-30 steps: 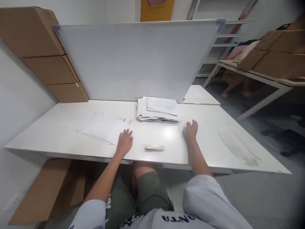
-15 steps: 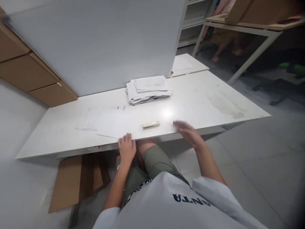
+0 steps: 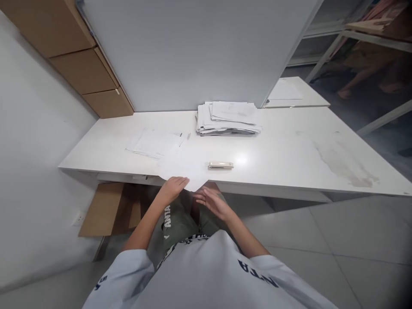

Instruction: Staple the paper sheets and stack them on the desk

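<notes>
A white sheet of paper point(image 3: 188, 171) lies on the white table point(image 3: 283, 159), one corner jutting over the front edge. My left hand point(image 3: 174, 189) is at that edge with its fingers over the sheet, closed on it; the thumb is hidden. Just below the jutting corner is my right hand point(image 3: 214, 202), open, its fingers spread and holding nothing. A beige stapler point(image 3: 220, 165) rests to the right of the sheet. Further back on the left lie some loose papers point(image 3: 152, 143).
A thick stack of papers point(image 3: 230, 120) sits at the back, against a grey partition point(image 3: 199, 51). Cardboard boxes point(image 3: 80, 68) are piled at the left wall. An opened carton point(image 3: 103, 210) stands under the table. A person's leg point(image 3: 357, 81) shows at upper right.
My right hand has come in from the right to below the table edge. The sheet under my left hand now juts over the edge. The view has swung left.
</notes>
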`<state>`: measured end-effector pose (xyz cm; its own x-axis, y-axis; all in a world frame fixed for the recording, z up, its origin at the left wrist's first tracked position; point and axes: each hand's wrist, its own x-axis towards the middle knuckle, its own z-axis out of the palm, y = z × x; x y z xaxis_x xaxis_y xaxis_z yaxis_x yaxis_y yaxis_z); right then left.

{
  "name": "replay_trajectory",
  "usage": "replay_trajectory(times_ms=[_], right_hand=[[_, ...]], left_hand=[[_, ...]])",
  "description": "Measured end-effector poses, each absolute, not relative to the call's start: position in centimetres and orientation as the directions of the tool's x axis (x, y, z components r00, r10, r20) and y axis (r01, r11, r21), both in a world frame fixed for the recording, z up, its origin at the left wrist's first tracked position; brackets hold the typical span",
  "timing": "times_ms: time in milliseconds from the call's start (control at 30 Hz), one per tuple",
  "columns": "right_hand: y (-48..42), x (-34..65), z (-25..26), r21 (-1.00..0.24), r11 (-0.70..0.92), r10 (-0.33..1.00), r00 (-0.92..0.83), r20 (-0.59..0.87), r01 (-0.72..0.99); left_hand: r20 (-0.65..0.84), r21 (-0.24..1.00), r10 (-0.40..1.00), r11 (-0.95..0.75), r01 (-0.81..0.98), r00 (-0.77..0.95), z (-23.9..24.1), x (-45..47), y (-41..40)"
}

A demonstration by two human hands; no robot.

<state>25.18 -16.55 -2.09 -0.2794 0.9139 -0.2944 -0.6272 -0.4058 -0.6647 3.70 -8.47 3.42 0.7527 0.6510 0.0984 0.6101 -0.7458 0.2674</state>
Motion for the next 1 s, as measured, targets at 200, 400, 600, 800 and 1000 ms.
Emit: replay_trajectory(times_ms=[200, 400, 600, 800, 1000], right_hand=[[-16.4, 26.0, -0.5, -0.739, -0.327, 0.940, -0.283, -0.190, -0.589], [-15.5, 23.3, 1.2, -0.793, -0.269, 0.963, -0.131, -0.236, -0.546], [-13.9, 24.9, 1.7, -0.804, -0.167, 0.945, 0.139, -0.295, -0.570], [-15.0, 27.3, 0.5, -0.831, -0.123, 0.903, 0.287, -0.321, -0.542], [-15.8, 33.7, -0.6, -0.994, 0.027, 0.734, 0.677, -0.050, -0.103]], left_hand=[[0.474, 0.744, 0.879, -0.430, 0.511, 0.048, 5.3, 2.9, -10.4], [0.150, 0.905, 0.800, -0.348, -0.246, -0.581, 7.4, 6.5, -10.0], [-0.158, 0.864, 0.866, -0.111, -0.491, -0.474, 5.2, 7.7, -10.7], [-0.304, 0.853, 0.802, -0.012, -0.522, -0.514, 1.6, 6.6, -11.2], [-0.402, 0.818, 0.776, 0.067, -0.572, -0.485, -0.1, 5.9, -11.2]])
